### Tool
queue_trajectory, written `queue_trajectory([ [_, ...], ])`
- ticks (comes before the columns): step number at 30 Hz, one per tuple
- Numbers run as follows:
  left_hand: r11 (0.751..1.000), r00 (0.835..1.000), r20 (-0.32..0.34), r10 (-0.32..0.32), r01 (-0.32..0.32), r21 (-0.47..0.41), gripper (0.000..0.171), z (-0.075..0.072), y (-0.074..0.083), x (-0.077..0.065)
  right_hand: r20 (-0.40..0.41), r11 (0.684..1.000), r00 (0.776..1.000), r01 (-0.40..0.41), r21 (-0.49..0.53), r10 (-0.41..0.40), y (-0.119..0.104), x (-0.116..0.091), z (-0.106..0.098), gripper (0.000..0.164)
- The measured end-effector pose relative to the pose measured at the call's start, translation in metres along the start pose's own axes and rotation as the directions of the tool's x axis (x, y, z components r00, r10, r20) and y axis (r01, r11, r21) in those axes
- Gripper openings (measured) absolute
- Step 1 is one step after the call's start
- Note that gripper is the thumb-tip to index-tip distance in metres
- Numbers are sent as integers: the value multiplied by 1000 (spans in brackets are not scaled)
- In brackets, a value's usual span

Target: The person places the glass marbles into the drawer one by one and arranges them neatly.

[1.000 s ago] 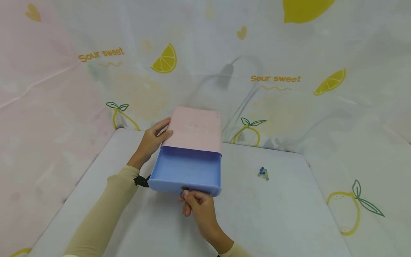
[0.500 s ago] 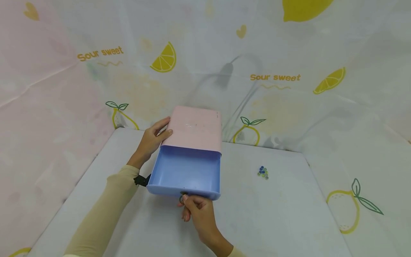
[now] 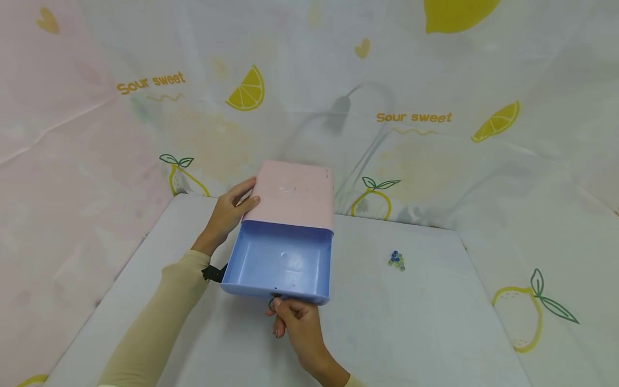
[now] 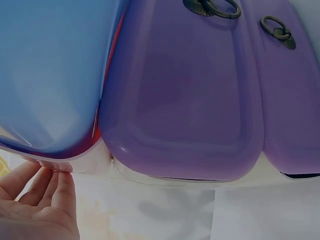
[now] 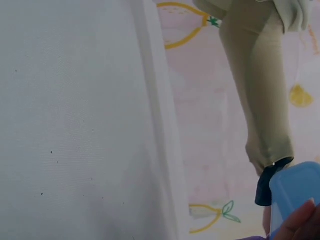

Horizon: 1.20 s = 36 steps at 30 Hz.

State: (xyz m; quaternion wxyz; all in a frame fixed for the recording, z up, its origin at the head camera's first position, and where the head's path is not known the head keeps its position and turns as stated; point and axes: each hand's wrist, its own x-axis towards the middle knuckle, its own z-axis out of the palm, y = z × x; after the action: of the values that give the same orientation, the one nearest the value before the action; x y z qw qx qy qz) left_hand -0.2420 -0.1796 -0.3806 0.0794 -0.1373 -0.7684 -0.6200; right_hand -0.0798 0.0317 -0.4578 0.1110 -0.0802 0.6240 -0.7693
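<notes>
One blue drawer (image 3: pixel 280 260) is standing partly out of one pink case (image 3: pixel 292 193), just beyond my right hand (image 3: pixel 301 327), which is pinching its single ring (image 3: pixel 272 305) (this hand is partly hiding the front). My left hand (image 3: pixel 227 214) is resting against the case's side, fingers nearly straight. Two purple drawers (image 4: pixel 187 95) are showing beside the blue one; beads (image 3: pixel 396 260), too crowded for counting, are lying farther right on the table (image 3: pixel 411 328).

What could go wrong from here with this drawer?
The blue drawer sticks well out of the pink casing, so a hard pull on its ring by the right hand might free it. The casing could slide if the left hand at its side slackens. Beads on the table might roll if bumped.
</notes>
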Motion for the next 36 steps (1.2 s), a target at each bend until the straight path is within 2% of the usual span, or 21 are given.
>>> queue_trajectory([
  [8,998,1000,7,-22,22,-64,56,-1,-1,3,14,1000,1000,-10,17,10,0,0,0,48],
  [13,997,999,9,-32,33,-75,58,-1,-3,3,34,999,998,-47,0,47,2,-1,-3,49],
  [18,995,1000,-14,9,-11,-101,61,0,-3,4,69,994,992,-99,-36,101,6,-5,-11,38],
  [24,976,998,-15,54,-56,-209,64,0,-11,7,171,989,977,-118,-86,132,6,-18,-34,29],
  [28,972,997,-19,72,-74,-223,66,-1,-24,11,237,986,962,-105,-126,133,7,-27,-52,27],
  [32,972,996,-28,80,-84,-217,67,-2,-34,14,229,982,966,-79,-169,117,10,-29,-74,23],
  [36,972,997,-26,73,-77,-222,68,-2,-32,12,159,962,982,-55,-267,100,3,-26,-102,20],
])
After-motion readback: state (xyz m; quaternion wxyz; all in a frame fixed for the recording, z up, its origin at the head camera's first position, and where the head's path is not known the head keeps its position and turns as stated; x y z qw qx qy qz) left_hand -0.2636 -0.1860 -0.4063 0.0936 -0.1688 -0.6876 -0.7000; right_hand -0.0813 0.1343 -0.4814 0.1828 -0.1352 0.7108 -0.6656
